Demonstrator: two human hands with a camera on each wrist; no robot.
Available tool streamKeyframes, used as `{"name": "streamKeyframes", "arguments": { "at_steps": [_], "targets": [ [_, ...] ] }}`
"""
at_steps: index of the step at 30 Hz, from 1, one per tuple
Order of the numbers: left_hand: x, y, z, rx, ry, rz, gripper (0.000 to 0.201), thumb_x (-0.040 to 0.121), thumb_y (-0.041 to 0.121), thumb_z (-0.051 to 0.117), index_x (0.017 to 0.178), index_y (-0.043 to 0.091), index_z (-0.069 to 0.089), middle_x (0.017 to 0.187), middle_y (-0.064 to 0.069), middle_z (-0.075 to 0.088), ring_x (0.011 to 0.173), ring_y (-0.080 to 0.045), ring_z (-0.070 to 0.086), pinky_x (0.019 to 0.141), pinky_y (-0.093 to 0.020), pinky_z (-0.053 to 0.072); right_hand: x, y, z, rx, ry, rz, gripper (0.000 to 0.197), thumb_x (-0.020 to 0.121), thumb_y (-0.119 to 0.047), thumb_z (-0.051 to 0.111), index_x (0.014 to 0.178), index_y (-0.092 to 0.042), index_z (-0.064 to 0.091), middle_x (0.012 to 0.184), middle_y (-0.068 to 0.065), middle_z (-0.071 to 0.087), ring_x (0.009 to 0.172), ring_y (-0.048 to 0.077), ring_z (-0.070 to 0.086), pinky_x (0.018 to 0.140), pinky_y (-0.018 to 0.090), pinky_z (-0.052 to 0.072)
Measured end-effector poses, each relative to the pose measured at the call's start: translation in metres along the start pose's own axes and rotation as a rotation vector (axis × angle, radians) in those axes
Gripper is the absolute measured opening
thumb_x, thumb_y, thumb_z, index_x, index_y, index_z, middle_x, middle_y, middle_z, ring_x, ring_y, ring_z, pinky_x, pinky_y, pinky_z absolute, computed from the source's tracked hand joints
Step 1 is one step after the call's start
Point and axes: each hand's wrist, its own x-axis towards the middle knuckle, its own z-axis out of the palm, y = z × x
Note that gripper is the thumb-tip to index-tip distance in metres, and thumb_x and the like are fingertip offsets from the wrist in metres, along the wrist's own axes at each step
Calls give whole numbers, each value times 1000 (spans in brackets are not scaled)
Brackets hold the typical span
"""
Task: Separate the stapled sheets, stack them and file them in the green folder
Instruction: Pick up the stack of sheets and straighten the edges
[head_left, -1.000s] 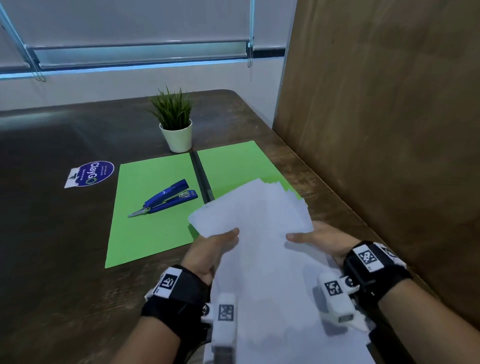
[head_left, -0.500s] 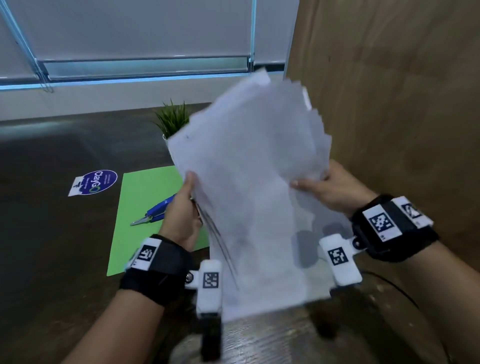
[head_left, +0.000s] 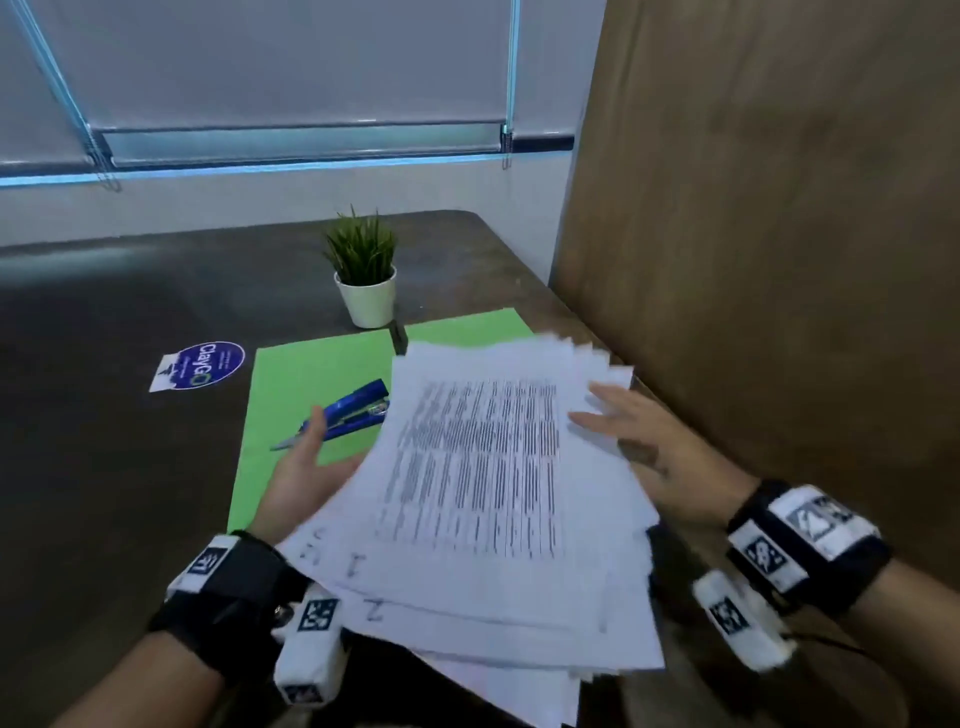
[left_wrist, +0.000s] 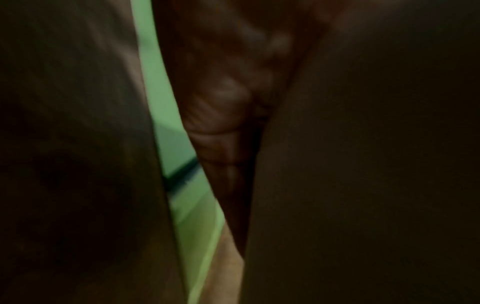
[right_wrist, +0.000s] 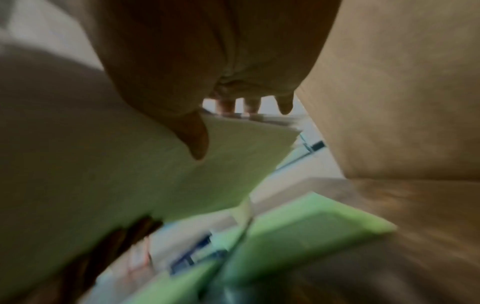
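A fanned stack of loose printed sheets (head_left: 483, 493) hangs nearly flat, printed side up, above the near right half of the open green folder (head_left: 306, 395). My left hand (head_left: 306, 467) lies palm up under the stack's left edge, thumb lifted clear of the paper and fingers hidden beneath. My right hand (head_left: 639, 441) holds the right edge, fingers (head_left: 597, 415) on top. In the right wrist view its thumb (right_wrist: 197, 144) presses the sheets (right_wrist: 130, 164) from below, over the folder (right_wrist: 298, 236). The left wrist view is dark, with a strip of folder (left_wrist: 182, 144).
A blue stapler (head_left: 358, 410) lies on the folder's left half. A small potted plant (head_left: 366, 296) stands behind the folder's spine. A blue sticker (head_left: 200, 366) is on the dark table (head_left: 104, 467). A wooden partition (head_left: 753, 260) closes off the right side.
The stack stood upright in front of me half a second ago; it has tipped down flat, printed side up. My left thumb has come off the paper.
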Motion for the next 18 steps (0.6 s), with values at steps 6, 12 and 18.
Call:
{"name": "streamKeyframes", "arguments": {
  "at_steps": [6,12,18],
  "targets": [
    [-7,-44,21,362,5,-49,34,89,41,70,114,18,65,118,0,68,83,-4,70,65,-11,51,-22,55,49,258,245,596,20,96,-12,62,114,-9,69,103,1,70,93,15,63,79,30,50],
    [6,-45,37,782,193,87,42,107,36,43,146,21,47,126,-7,66,82,-10,68,69,-17,52,5,34,79,202,268,562,25,91,-13,68,93,12,67,96,29,68,85,37,64,74,34,47],
    [-13,-76,16,602,3,268,26,96,4,60,121,10,63,108,1,75,99,-12,72,84,-21,54,-13,26,63,176,79,558,21,76,-1,78,91,-13,69,81,5,69,79,21,66,67,22,48]
  ]
}}
